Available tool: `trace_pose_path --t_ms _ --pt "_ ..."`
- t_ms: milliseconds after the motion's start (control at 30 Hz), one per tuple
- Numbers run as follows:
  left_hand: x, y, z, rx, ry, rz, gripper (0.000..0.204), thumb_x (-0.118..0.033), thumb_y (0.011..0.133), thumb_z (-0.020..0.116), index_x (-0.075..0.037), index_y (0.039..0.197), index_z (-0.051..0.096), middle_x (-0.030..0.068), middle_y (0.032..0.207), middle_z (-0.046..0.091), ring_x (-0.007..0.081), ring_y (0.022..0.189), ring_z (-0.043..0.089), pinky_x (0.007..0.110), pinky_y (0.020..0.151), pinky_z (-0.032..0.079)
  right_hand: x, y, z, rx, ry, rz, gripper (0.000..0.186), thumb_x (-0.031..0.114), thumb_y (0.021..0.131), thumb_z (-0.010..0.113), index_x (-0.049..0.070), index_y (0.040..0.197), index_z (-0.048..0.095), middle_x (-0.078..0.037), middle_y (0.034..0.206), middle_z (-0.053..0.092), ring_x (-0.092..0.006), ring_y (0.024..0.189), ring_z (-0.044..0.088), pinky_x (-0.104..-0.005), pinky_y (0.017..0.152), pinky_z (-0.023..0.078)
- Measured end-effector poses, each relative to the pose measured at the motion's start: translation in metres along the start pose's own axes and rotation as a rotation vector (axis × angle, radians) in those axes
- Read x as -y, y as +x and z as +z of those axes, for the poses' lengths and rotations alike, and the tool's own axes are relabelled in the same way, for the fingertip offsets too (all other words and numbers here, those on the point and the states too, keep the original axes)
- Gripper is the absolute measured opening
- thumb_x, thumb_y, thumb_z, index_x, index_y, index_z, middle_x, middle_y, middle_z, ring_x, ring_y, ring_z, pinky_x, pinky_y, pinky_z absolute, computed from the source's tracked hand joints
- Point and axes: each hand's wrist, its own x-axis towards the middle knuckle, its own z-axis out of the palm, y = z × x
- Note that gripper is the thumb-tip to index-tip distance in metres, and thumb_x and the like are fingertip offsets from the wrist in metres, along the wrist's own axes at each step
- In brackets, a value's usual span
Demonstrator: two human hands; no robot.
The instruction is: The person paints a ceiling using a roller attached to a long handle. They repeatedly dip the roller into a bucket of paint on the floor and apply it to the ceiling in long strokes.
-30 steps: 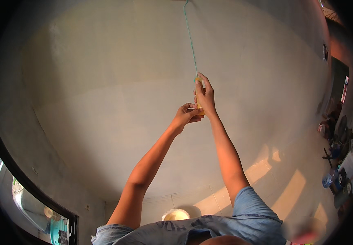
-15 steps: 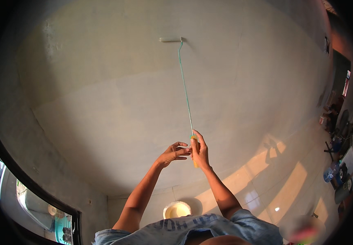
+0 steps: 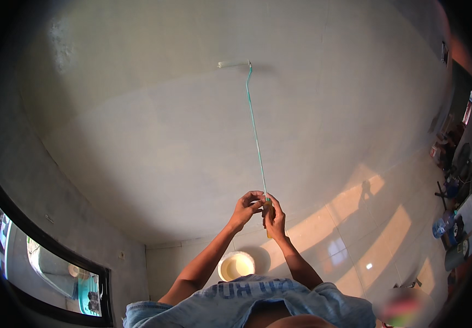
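Fingers of the right hand are wrapped around the yellow handle of a paint roller, while those of the left hand bend in beside the top of that handle; whether they grip it or merely touch it, I cannot tell. Its long green rod runs up to the pale roller head, which lies at or very near the wall, high up and around the middle. Coating looks partway along, to judge by tone: the paler grey lower area seems covered, the yellower area at upper left seems left to do, and the roller head is by the curved edge where they meet. Whether the right-hand stretch is finished is unclear. Counting: two hands, one roller with one handle and one rod, and one round bucket with pale contents on the tiled floor. Clutter at far right is too crowded to count.
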Motion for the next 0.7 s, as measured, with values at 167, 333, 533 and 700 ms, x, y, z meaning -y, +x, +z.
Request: trace_pose_path --t_ms 167,333,533,700 --pt "0.006 0.007 0.013 -0.03 0.029 0.053 0.033 -0.012 0.095 0.062 0.001 0.123 0.053 0.0115 0.114 0.063 0.0196 0.106 0.062 0.036 0.093 0.054 -0.004 -0.001 -0.011 0.011 0.027 0.018 0.048 0.003 0.095 0.053 0.018 0.141 0.048 0.002 0.065 0.055 -0.0053 0.05 0.05 -0.024 0.046 0.043" --pt "0.016 -0.006 0.012 -0.149 0.03 0.124 0.028 -0.004 0.093 0.064 0.001 0.12 0.056 0.0103 0.109 0.064 0.0169 0.102 0.063 0.032 0.09 0.054 -0.008 -0.007 -0.006 0.087 0.109 0.022 0.051 -0.001 0.093 0.053 0.013 0.142 0.047 0.0 0.078 0.062 -0.0056 0.056 0.052 -0.0234 0.049 0.045" --pt "0.0 -0.04 -0.015 -0.295 0.15 0.129 0.032 -0.003 0.091 0.065 0.001 0.122 0.055 0.0129 0.11 0.066 0.0179 0.103 0.065 0.033 0.091 0.054 -0.003 -0.014 0.04 0.144 0.179 -0.007 0.049 -0.002 0.096 0.049 0.01 0.143 0.046 0.001 0.073 0.056 -0.0053 0.056 0.052 -0.0218 0.049 0.044" --pt "-0.005 -0.056 -0.036 -0.361 0.141 0.16 0.033 -0.003 0.09 0.067 0.001 0.121 0.057 0.0117 0.108 0.067 0.0177 0.101 0.065 0.033 0.09 0.053 -0.005 -0.018 0.074 0.122 0.132 -0.082 0.049 -0.003 0.095 0.049 0.011 0.142 0.048 0.001 0.071 0.056 -0.0051 0.055 0.052 -0.0218 0.048 0.044"
